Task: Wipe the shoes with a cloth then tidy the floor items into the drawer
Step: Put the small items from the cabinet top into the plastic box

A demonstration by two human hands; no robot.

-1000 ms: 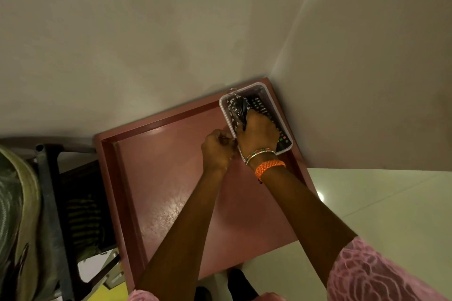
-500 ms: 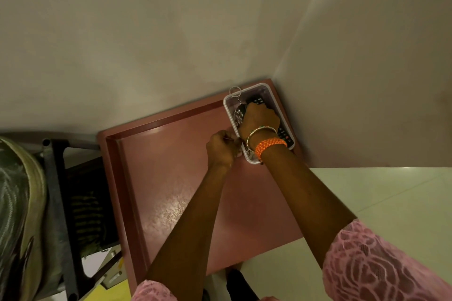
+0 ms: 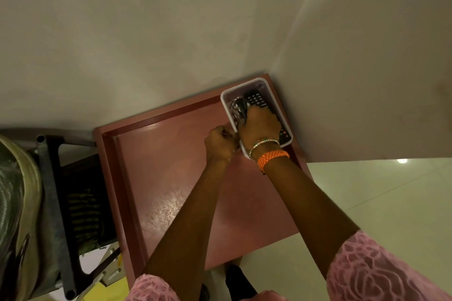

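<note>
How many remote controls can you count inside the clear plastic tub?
2. A black remote control lies along the far-right side of the tub; a foil-wrapped remote lies beside it, under the right hand. More may be hidden.

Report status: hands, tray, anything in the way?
Right hand in white tray, on dark item. Left hand grips tray edge. Remote in tray. Nothing in way.
</note>
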